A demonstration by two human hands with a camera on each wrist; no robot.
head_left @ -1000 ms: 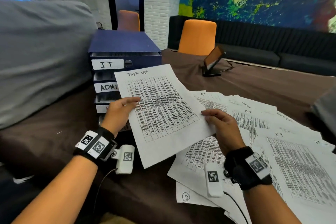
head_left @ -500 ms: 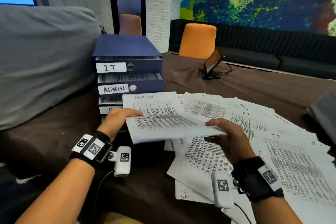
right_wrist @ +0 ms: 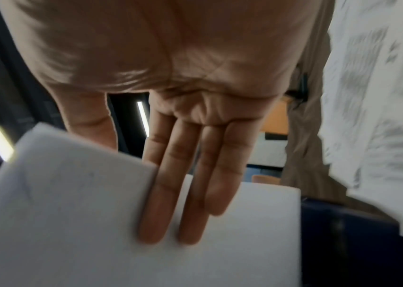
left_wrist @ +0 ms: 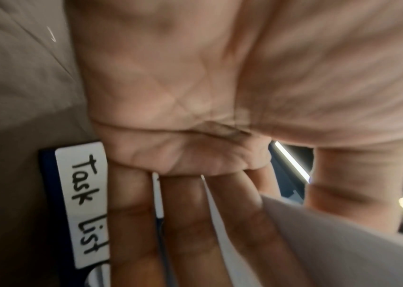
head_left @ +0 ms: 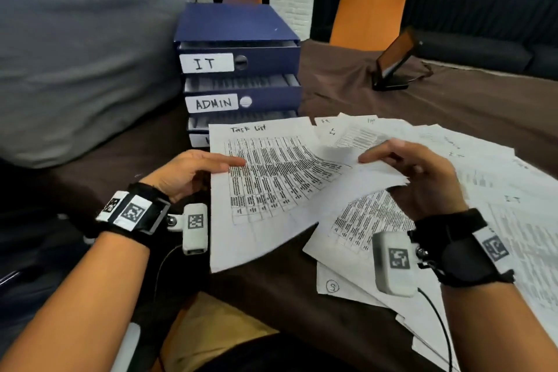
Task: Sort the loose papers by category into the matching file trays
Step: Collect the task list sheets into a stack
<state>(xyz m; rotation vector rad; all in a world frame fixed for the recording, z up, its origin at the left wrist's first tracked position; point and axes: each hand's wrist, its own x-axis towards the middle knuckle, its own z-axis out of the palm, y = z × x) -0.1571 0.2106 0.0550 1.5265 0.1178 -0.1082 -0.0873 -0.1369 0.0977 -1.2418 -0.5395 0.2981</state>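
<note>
A printed sheet headed "Task List" (head_left: 271, 184) hangs over the table in front of the blue file tray unit (head_left: 238, 21). My left hand (head_left: 193, 172) pinches its left edge, thumb on top. My right hand (head_left: 416, 172) grips its right edge, with straight fingers (right_wrist: 171, 194) under the paper (right_wrist: 72, 223). Drawers labelled IT (head_left: 206, 63) and ADMIN (head_left: 213, 103) show; the sheet hides the lower ones. The left wrist view shows a "Task List" drawer label (left_wrist: 85, 203) beyond my fingers (left_wrist: 131, 223).
Several loose printed papers (head_left: 471, 220) fan over the brown tablecloth (head_left: 453, 100) under and right of my right hand. A tablet on a stand (head_left: 395, 60) and an orange chair (head_left: 368, 9) lie beyond. A large grey cushion (head_left: 75, 54) fills the left.
The sheet went from raised to nearly flat, and now tilts its face to me again, lower in front of the bottom drawers. Both hands have kept hold of it.
</note>
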